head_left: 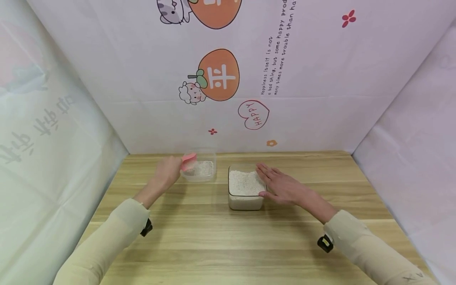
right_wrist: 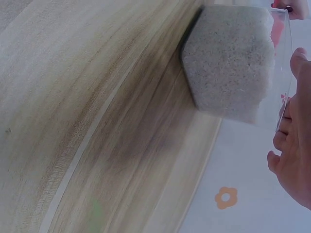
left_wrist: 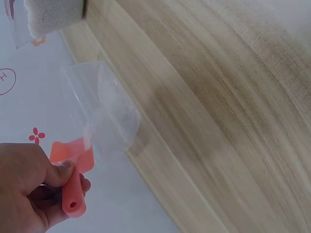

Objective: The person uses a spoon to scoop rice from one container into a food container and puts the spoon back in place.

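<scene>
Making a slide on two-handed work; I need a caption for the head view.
The left hand holds a pink scoop over a clear tub; the right hand touches a fuller tub.

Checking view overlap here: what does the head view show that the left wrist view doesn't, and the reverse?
Only the head view: orange fruit prints, black device at the right wrist.
Only the left wrist view: round hole in the handle of the pink plastic scoop.
Both: the left hand gripping that scoop, the low clear plastic container, the square clear container of whitish grains, the wood-grain tabletop.
</scene>
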`<state>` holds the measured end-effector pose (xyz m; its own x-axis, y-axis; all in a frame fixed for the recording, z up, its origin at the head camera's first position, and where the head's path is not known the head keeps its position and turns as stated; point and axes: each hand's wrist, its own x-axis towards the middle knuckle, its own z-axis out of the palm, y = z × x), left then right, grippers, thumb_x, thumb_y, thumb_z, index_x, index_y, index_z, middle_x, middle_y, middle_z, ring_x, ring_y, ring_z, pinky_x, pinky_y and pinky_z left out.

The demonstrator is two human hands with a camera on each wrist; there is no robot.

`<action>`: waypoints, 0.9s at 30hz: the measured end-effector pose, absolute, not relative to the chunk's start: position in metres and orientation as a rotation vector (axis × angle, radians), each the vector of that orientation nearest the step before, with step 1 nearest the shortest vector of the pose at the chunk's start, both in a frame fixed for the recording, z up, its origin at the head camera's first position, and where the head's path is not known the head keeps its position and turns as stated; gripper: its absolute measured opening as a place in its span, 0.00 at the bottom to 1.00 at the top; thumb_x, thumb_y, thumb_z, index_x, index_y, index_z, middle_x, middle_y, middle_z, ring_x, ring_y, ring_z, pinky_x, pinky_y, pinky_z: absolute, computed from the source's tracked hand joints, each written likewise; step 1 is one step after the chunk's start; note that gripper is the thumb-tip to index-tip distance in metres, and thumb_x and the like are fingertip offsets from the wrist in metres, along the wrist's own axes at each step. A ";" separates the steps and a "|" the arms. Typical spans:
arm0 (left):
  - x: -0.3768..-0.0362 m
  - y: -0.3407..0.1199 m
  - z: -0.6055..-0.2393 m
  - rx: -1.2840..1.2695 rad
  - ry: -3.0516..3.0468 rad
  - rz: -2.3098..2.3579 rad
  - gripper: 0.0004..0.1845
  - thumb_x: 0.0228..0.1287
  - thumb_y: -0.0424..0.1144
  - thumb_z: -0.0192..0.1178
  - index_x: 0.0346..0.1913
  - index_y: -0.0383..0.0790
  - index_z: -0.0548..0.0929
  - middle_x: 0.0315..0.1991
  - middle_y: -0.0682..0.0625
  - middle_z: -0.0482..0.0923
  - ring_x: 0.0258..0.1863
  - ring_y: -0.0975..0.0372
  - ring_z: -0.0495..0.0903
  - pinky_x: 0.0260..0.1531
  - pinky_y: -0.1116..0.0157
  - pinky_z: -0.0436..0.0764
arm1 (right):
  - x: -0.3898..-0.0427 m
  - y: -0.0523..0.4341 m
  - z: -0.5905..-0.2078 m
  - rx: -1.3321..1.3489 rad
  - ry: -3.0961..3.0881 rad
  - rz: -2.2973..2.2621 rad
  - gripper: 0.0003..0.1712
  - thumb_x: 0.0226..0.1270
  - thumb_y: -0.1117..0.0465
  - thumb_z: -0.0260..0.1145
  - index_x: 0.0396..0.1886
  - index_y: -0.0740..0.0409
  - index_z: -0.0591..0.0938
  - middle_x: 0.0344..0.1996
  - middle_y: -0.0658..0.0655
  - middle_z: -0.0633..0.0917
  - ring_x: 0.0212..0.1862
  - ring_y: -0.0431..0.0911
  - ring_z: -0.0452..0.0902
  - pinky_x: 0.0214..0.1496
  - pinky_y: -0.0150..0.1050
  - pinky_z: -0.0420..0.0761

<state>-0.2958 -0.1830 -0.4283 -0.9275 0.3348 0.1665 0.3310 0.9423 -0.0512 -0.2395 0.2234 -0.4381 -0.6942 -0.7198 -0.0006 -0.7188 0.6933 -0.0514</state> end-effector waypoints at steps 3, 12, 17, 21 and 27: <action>-0.294 -0.182 -0.430 -0.521 -2.906 0.098 0.06 0.54 0.22 0.59 0.25 0.34 0.82 0.20 0.43 0.81 0.19 0.55 0.78 0.18 0.59 0.78 | -0.240 0.223 -0.439 -1.213 2.869 -0.084 0.46 0.77 0.40 0.49 0.78 0.70 0.50 0.79 0.67 0.49 0.80 0.59 0.47 0.77 0.57 0.57; -0.289 -0.183 -0.442 -0.618 -2.634 0.372 0.10 0.56 0.22 0.63 0.21 0.35 0.82 0.20 0.44 0.80 0.18 0.56 0.78 0.14 0.61 0.78 | -0.239 0.222 -0.439 -1.193 2.867 -0.086 0.46 0.78 0.40 0.48 0.78 0.69 0.50 0.79 0.67 0.50 0.80 0.59 0.46 0.77 0.57 0.56; -0.288 -0.184 -0.445 -0.652 -2.546 0.421 0.07 0.57 0.24 0.65 0.25 0.34 0.85 0.21 0.43 0.80 0.19 0.56 0.79 0.14 0.61 0.79 | -0.240 0.221 -0.439 -1.194 2.868 -0.075 0.46 0.78 0.40 0.49 0.78 0.69 0.50 0.79 0.68 0.50 0.80 0.59 0.47 0.77 0.57 0.57; -0.287 -0.184 -0.437 -0.621 -2.723 0.058 0.06 0.59 0.27 0.65 0.26 0.35 0.83 0.22 0.44 0.82 0.20 0.56 0.79 0.18 0.60 0.78 | -0.241 0.222 -0.439 -1.207 2.873 -0.093 0.46 0.77 0.40 0.49 0.78 0.69 0.51 0.79 0.67 0.50 0.80 0.59 0.47 0.77 0.57 0.57; -0.277 -0.165 -0.414 -0.679 -2.805 -0.314 0.12 0.64 0.30 0.65 0.22 0.39 0.81 0.19 0.50 0.78 0.20 0.63 0.67 0.24 0.65 0.69 | -0.240 0.222 -0.439 -1.204 2.871 -0.109 0.46 0.77 0.40 0.50 0.78 0.69 0.51 0.79 0.67 0.49 0.80 0.59 0.47 0.77 0.57 0.57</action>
